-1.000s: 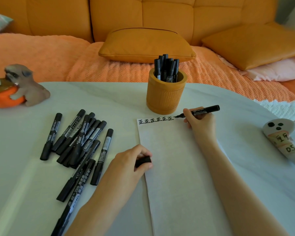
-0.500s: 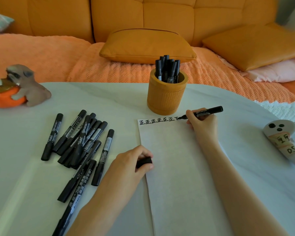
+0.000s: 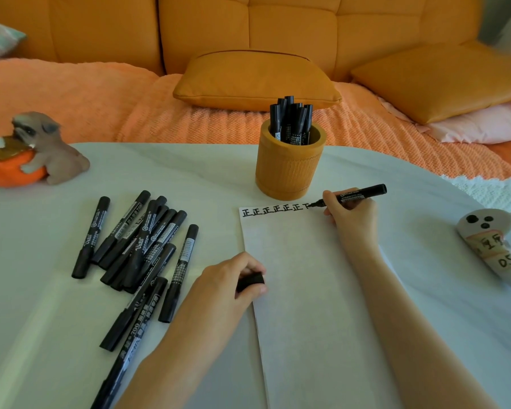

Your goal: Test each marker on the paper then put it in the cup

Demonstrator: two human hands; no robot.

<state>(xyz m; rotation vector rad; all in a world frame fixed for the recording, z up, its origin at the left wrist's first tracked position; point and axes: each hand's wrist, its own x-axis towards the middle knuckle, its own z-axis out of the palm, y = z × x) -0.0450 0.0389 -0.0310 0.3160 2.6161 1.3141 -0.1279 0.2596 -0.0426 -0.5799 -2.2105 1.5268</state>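
Right hand (image 3: 350,212): grips uncapped marker (image 3: 362,192), tip on top edge of paper (image 3: 307,290), just beside cup (image 3: 289,166).
Left hand (image 3: 233,286): pinches black cap (image 3: 250,281), resting on paper's left edge.
Loose markers (image 3: 136,240): piled left of that hand.

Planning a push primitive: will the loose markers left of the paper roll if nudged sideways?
Probably roll: the loose markers have round barrels on a smooth table. Overlapping ones would likely jam each other first. Likely stiff and light, being slim and straight.
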